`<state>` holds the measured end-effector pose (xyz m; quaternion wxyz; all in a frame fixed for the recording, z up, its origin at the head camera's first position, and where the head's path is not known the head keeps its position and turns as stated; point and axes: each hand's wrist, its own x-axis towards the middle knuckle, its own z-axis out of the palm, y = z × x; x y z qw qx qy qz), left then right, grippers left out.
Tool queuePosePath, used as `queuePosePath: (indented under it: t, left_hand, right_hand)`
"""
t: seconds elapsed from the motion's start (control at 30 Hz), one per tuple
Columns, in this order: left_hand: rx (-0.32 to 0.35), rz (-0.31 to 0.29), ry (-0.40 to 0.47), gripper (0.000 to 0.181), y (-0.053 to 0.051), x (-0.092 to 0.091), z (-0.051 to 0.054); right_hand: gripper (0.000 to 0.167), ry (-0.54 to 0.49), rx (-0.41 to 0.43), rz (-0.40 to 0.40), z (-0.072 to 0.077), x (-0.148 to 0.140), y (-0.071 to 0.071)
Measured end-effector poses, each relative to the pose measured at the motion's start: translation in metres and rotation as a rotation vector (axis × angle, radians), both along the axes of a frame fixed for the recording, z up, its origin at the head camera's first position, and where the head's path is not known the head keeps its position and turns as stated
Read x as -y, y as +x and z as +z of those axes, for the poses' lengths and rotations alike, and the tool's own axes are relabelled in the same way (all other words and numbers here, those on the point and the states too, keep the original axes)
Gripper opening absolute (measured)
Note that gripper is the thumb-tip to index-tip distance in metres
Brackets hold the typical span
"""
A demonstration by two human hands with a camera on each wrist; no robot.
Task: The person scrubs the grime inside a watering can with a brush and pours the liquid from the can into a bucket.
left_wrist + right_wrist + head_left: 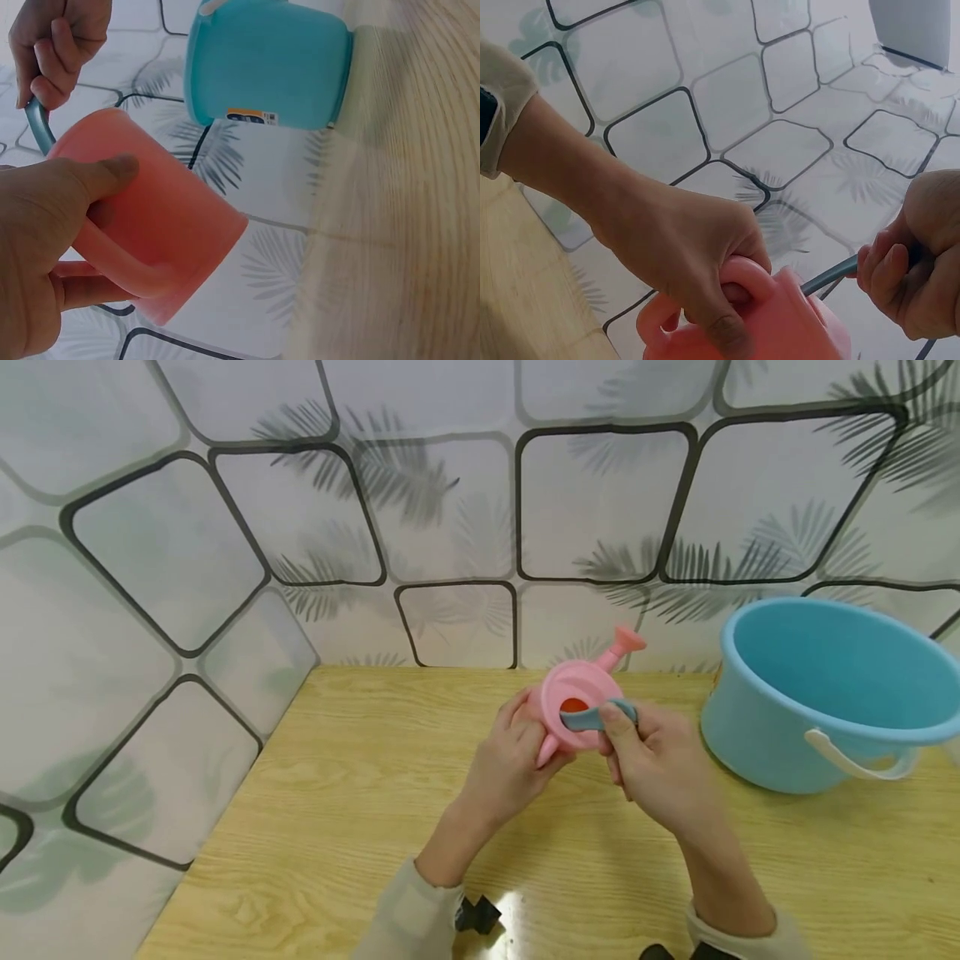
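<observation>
Above the wooden table, my left hand (501, 768) holds a pink toy watering can (552, 693) by its handle, the thumb pressed on its side in the left wrist view. The can is tilted, its sprinkler spout (621, 647) pointing away and to the right. My right hand (667, 768) grips the blue-grey handle (583, 720) of a small tool that reaches into the can's opening. Inside the can an orange-red patch (574, 704) shows; whether it belongs to the tool cannot be told. The tool's far end is hidden.
A large light-blue bucket (795, 760) with a white handle (847, 763) stands on the table at the right. The wooden table (360, 793) meets patterned walls (450, 510) behind and at the left.
</observation>
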<state>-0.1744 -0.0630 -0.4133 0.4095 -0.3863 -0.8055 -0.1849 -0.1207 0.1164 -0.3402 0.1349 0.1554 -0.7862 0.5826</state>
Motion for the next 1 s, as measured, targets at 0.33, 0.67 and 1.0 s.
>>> queuePosePath:
  t: [0.33,0.67,1.0]
  left_hand:
    - [-0.055,0.038,0.014,0.041,-0.003,0.003,0.0]
    - [-0.031,0.032,0.051,0.038,-0.003,0.005,0.001]
    - [0.031,-0.052,0.032,0.036,-0.006,0.01,0.001]
  right_hand:
    - [0.036,0.035,0.0,-0.066,0.0,0.004,0.002]
    - [0.033,0.048,-0.111,-0.105,0.001,0.008,0.004]
    - [0.032,0.093,-0.176,-0.14,-0.004,0.011,0.001]
